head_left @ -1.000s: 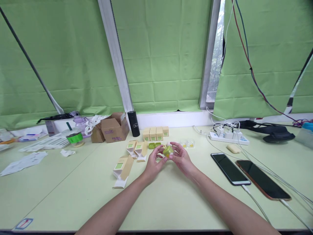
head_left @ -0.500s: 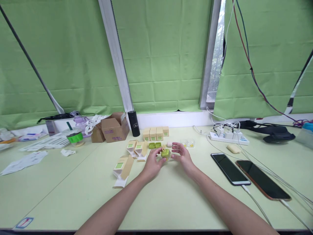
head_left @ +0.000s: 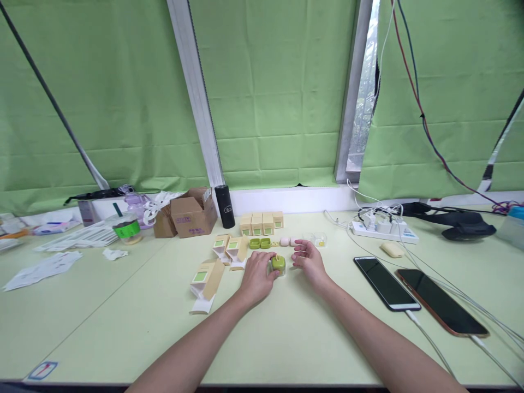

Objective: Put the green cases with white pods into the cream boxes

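Note:
A small container with a green lid and a loop on top point(head_left: 278, 265) stands on the table. My left hand point(head_left: 258, 277) grips its left side between thumb and fingers. To the right of it, my right hand point(head_left: 310, 263) is open, fingers apart and curved, holding nothing. Just beyond my hands lie two green square pieces point(head_left: 260, 243), two pale pink pieces point(head_left: 290, 241) and clear round cups point(head_left: 320, 239). Opened cream cartons with green labels point(head_left: 207, 284) lie to the left of my left hand; closed small cartons point(head_left: 257, 224) stand in a group behind.
Two phones point(head_left: 387, 284) with charging cables lie at right, near a beige oval case point(head_left: 392, 250) and a white power strip point(head_left: 385, 231). A black tumbler point(head_left: 224, 206), a cardboard box point(head_left: 193, 213) and a lidded drink cup point(head_left: 126, 229) stand at back left.
The green-lidded container has come down slightly and now sits upright on the table. My right hand has drawn a little away from it, uncovering a second pale pink piece.

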Action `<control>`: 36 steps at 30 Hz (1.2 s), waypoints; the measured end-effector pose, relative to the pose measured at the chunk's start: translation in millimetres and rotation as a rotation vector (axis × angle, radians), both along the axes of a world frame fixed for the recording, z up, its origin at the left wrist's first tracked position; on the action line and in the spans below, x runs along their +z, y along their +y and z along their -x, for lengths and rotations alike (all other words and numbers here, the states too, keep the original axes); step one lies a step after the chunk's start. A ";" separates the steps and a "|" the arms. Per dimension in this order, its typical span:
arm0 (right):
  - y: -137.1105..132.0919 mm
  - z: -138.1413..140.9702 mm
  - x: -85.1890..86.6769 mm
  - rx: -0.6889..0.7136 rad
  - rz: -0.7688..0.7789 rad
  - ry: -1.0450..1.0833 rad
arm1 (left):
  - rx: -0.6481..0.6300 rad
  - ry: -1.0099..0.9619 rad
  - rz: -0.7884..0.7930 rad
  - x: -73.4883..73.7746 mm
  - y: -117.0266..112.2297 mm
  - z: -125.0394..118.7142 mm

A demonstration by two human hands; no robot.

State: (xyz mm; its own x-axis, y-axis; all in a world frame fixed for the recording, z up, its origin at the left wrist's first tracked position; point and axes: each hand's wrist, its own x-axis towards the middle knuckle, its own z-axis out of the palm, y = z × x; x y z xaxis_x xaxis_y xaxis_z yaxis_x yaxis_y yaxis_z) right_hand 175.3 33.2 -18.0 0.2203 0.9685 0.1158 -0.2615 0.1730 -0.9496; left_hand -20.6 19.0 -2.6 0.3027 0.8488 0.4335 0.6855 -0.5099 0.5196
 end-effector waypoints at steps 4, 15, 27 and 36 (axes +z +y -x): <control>0.9 -0.4 -1.1 0.013 0.005 0.005 | 0.016 0.016 -0.004 1.1 -2.2 -1.4; -1.1 -3.2 -0.3 0.014 0.015 0.000 | 0.158 0.273 -0.134 37.2 -8.4 11.8; 3.6 -2.5 -4.8 -0.020 -0.004 -0.018 | 0.663 0.812 0.134 93.8 -39.0 97.5; 4.5 -2.8 -5.5 -0.018 -0.007 -0.016 | 0.652 0.821 0.272 82.2 -57.5 105.7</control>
